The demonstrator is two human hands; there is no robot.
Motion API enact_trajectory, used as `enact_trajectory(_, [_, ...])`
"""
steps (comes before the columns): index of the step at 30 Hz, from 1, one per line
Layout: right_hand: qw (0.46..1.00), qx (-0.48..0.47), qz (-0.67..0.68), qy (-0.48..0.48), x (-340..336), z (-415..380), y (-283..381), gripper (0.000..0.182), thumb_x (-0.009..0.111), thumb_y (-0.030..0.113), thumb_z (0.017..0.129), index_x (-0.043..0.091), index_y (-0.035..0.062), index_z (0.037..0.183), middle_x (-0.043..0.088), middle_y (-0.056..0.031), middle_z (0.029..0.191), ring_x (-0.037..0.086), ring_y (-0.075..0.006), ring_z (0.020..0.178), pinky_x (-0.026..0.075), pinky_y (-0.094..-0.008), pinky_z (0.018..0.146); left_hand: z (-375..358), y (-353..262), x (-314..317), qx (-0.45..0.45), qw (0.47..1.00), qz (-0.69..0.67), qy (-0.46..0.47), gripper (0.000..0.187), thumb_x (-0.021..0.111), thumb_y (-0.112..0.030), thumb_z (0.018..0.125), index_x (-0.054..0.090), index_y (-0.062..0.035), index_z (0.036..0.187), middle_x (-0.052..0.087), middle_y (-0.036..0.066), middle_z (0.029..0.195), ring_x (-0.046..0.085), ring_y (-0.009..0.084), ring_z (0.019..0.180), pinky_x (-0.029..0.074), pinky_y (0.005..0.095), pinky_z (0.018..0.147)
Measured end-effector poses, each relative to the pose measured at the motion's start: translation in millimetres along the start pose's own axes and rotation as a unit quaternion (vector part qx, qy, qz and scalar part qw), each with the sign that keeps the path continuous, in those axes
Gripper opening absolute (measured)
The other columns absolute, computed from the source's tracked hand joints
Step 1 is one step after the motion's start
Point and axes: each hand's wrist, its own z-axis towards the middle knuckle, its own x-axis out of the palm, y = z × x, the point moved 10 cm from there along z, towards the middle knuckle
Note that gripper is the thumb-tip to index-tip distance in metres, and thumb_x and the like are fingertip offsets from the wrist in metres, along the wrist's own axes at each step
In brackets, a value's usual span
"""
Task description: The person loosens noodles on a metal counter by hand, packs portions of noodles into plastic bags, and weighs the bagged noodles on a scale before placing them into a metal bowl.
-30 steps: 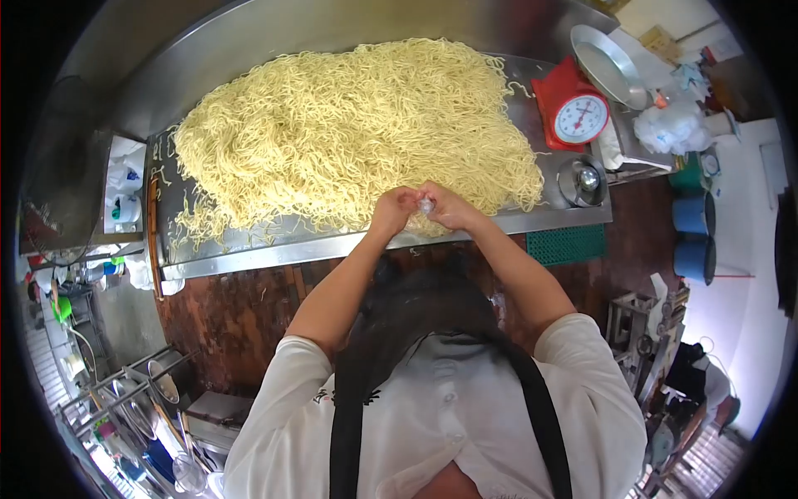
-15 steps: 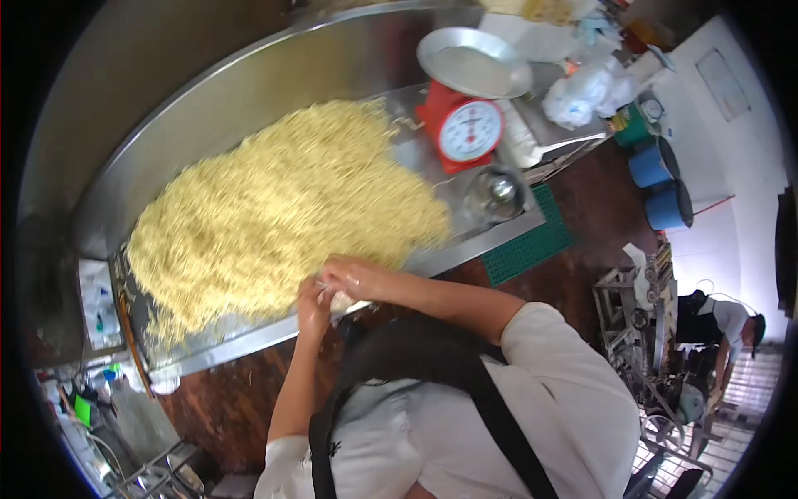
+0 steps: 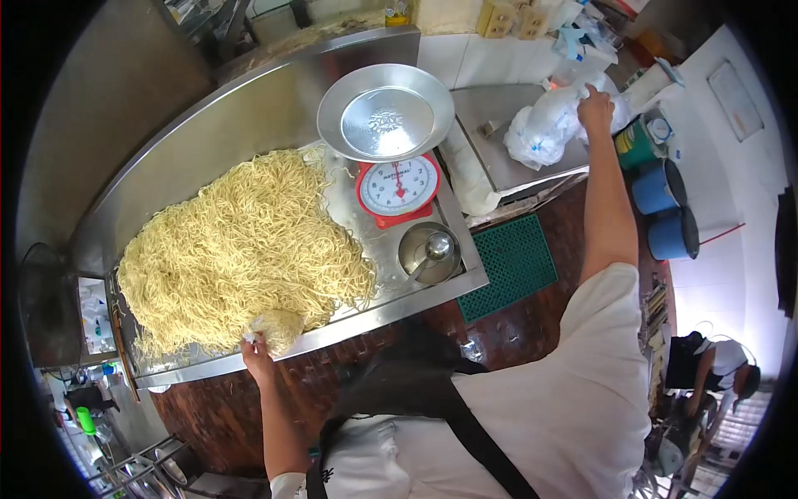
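A broad heap of yellow noodles (image 3: 241, 241) lies on the steel table (image 3: 391, 303). At its front edge, my left hand (image 3: 257, 348) pinches the gathered top of a clear bag of noodles (image 3: 281, 330). My right hand (image 3: 595, 110) is stretched far to the right, at the white plastic bags (image 3: 544, 129); its fingers look closed on the plastic. A red scale (image 3: 399, 190) with a round metal pan (image 3: 386, 113) stands right of the heap. In front of the scale sits a metal bowl (image 3: 430, 252) with a ladle (image 3: 439, 246) in it.
A green mat (image 3: 509, 266) lies on the floor to the right of the table. Blue buckets (image 3: 659, 188) and a green container (image 3: 636, 148) stand along the right wall. Another person (image 3: 723, 366) bends over at the far right.
My hands have parted: the right has moved out to the plastic bags, while the left has shifted left with the noodle bag. The camera view has shifted as well.
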Motion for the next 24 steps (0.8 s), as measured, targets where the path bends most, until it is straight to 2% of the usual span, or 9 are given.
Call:
enact_trajectory(3, [0.995,-0.041,-0.012,0.087,14.2,12.7,-5.3,0.026,0.061,0.022,0.085,0.067,0.0174,0.110,0.060,-0.0159,0.116,0.058,-0.0379,0.109,0.049,-0.0476,0.092,1.5,-5.0,-0.2,-0.033,0.999,0.036,0.000,0.019,0.062,-0.015,0.090,0.063,0.0035,0.095,0.054,0.013,0.079,0.053,0.0207,0.067,0.043,0.0346,0.062])
enact_trajectory(4, [0.992,-0.052,-0.009,0.113,14.6,14.1,-2.8,0.024,0.063,0.022,0.085,0.068,0.0184,0.108,0.060,-0.0157,0.115,0.058,-0.0379,0.109,0.050,-0.0477,0.091,-1.3,-2.2,1.3,-0.051,0.998,0.034,0.006,0.017,0.062,-0.013,0.089,0.065,0.0016,0.097,0.055,0.011,0.083,0.054,0.0211,0.072,0.043,0.0343,0.066])
enact_trajectory(6, [0.993,-0.078,0.007,0.089,20.2,19.0,-6.1,0.022,0.063,0.024,0.086,0.068,0.0161,0.105,0.062,-0.0156,0.109,0.059,-0.0380,0.107,0.050,-0.0482,0.090,-4.9,2.2,1.9,-0.085,0.996,0.031,0.018,0.015,0.061,-0.010,0.089,0.067,-0.0023,0.100,0.057,0.008,0.091,0.055,0.0219,0.081,0.044,0.0337,0.075])
enact_trajectory(8, [0.994,-0.097,0.034,0.040,17.2,21.7,-4.8,0.020,0.063,0.023,0.086,0.069,0.0144,0.103,0.062,-0.0159,0.106,0.060,-0.0379,0.106,0.050,-0.0489,0.089,-6.1,1.8,0.7,-0.081,0.997,0.006,0.014,0.015,0.062,-0.009,0.089,0.067,-0.0012,0.101,0.058,0.009,0.093,0.057,0.0230,0.085,0.045,0.0339,0.077])
enact_trajectory(11, [0.984,-0.130,-0.033,0.117,36.7,29.8,-7.2,0.018,0.060,0.022,0.089,0.068,0.0122,0.102,0.062,-0.0177,0.107,0.061,-0.0377,0.102,0.050,-0.0488,0.088,-8.1,1.8,-0.4,-0.088,0.996,0.001,0.015,0.015,0.061,-0.007,0.089,0.067,0.0008,0.100,0.059,0.011,0.099,0.059,0.0253,0.090,0.046,0.0341,0.080])
enact_trajectory(14, [0.987,-0.130,-0.036,0.087,31.3,41.2,-12.1,0.018,0.057,0.021,0.091,0.067,0.0096,0.100,0.062,-0.0198,0.104,0.063,-0.0378,0.097,0.051,-0.0481,0.086,-12.9,-2.4,-3.8,-0.058,0.998,-0.011,0.005,0.020,0.058,-0.013,0.092,0.068,-0.0002,0.104,0.061,0.012,0.099,0.061,0.0236,0.091,0.047,0.0341,0.081])
enact_trajectory(18, [0.990,-0.140,0.002,-0.008,-0.5,53.5,-6.5,0.018,0.055,0.018,0.091,0.065,0.0038,0.095,0.063,-0.0208,0.096,0.064,-0.0382,0.089,0.052,-0.0471,0.081,-21.1,-11.4,-6.8,-0.064,0.998,-0.016,-0.002,0.021,0.057,-0.010,0.091,0.068,-0.0002,0.106,0.062,0.013,0.103,0.062,0.0252,0.093,0.047,0.0343,0.082])
enact_trajectory(21, [0.970,-0.117,0.079,-0.200,-98.7,30.8,18.5,0.018,0.056,0.017,0.089,0.063,0.0012,0.094,0.063,-0.0213,0.096,0.064,-0.0384,0.088,0.052,-0.0455,0.080,-24.4,-19.7,-8.7,-0.095,0.994,-0.044,-0.012,0.015,0.060,-0.005,0.090,0.067,0.0004,0.101,0.059,0.011,0.102,0.060,0.0229,0.094,0.046,0.0331,0.083])
enact_trajectory(24, [0.954,-0.073,0.126,-0.263,-127.4,38.9,15.1,0.014,0.056,0.011,0.090,0.058,-0.0016,0.096,0.064,-0.0190,0.091,0.065,-0.0331,0.083,0.056,-0.0432,0.076,-21.7,-10.5,-5.6,-0.081,0.997,-0.016,-0.006,0.016,0.059,-0.005,0.090,0.067,0.0009,0.102,0.060,0.009,0.101,0.060,0.0225,0.092,0.046,0.0327,0.080])
